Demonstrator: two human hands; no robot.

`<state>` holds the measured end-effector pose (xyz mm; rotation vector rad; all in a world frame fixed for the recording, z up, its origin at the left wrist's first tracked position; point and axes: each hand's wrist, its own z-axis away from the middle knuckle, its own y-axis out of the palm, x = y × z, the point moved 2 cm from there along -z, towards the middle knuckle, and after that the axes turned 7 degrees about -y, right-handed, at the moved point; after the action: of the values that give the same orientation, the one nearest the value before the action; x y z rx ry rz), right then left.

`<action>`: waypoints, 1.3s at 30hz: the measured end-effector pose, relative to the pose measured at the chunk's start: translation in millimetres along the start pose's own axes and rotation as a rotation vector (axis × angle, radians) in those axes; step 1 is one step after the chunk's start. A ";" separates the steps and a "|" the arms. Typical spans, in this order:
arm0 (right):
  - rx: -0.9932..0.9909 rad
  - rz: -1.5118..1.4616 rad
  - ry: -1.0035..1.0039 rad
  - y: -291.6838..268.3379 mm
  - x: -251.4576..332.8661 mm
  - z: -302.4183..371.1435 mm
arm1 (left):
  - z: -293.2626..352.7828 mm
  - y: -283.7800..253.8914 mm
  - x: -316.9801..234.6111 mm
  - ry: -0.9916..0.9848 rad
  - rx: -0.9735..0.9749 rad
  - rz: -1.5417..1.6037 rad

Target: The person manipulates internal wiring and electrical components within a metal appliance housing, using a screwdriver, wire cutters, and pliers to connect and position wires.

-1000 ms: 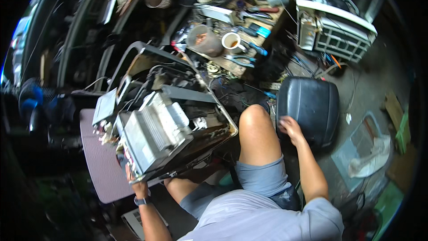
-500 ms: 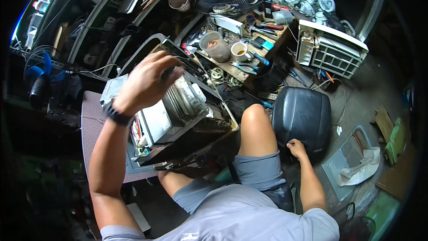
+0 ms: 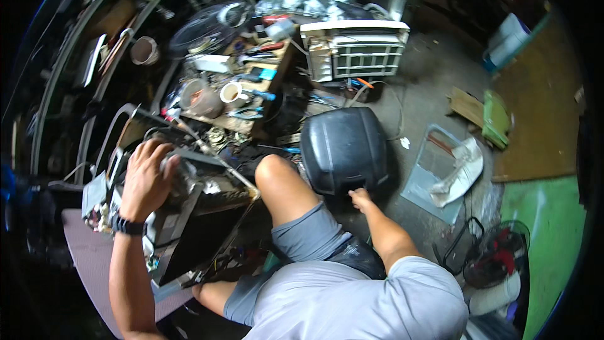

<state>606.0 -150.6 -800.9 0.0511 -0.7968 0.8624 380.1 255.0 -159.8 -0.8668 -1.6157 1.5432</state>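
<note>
One big metal machine (image 3: 189,214) with its cover off and its wires and parts showing sits on a purple mat (image 3: 88,264), low on the left, right in front of the person's bare knee (image 3: 274,173). The left hand (image 3: 146,176), with a dark watch (image 3: 128,225) on the wrist, lies on top of the machine. Its fingers are close together and bent over a part up there. I cannot tell if they squeeze it or just rest.

The right hand (image 3: 360,198) is well apart from the machine. It reaches down to the near edge of a black hard case (image 3: 343,148) on the floor. Its fingers are hidden, so I cannot tell how they sit.

It looks like the work is at the feeling and steadying part. Turning or lifting the machine would need a firm hold, likely with both hands, as it looks heavy.

Past the machine is a messy low table with a white cup (image 3: 231,93) and tools, then a white box with a grille (image 3: 355,50).
</note>
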 end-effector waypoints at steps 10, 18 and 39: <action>-0.126 -0.315 0.259 23.5 18.4 13.9 | -7.0 0.1 12.2 -0.107 0.057 0.079; -0.231 -0.937 0.267 15.5 7.0 7.8 | 11.2 5.7 23.5 -0.107 0.089 0.096; -0.171 -0.706 -0.347 -150.6 115.4 -39.2 | -35.7 74.1 -170.5 0.344 -0.064 0.100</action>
<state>779.1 -161.5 -714.5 0.3184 -1.0802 0.1125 496.4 130.5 -242.3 -1.1927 -1.3948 1.3258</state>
